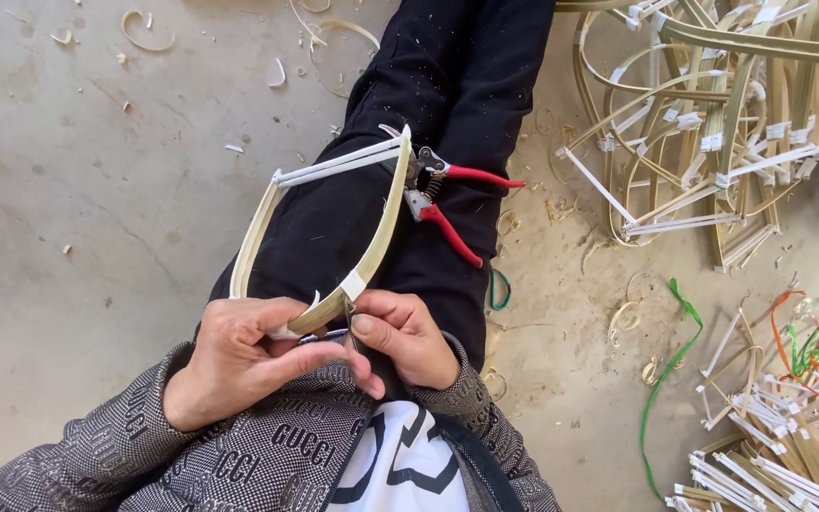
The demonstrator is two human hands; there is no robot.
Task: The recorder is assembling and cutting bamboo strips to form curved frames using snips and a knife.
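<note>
Your left hand (pixel 248 356) pinches the near corner of the bent bamboo frame (pixel 334 223), thumb and fingers pressed together around the joint where the two curved strips meet, while your right hand (pixel 408 337) closes its fingers on a small tool whose shape you cannot make out from here, thumb pushed flat against the strip just below the white tape band (pixel 354 284). The frame rests over your lap (pixel 372 190), its far end pointing away from you, and the red-handled pruning shears (pixel 447 204) lie on your leg just beside that far end, apart from both hands. Keep the left pinch firm so the corner does not twist, and work in short strokes close to the tape. Mind the shears on your leg; a shift of the knee could tip them onto the concrete floor (pixel 78 190). The heap of finished frames (pixel 713 123) lies well apart to your right.
</note>
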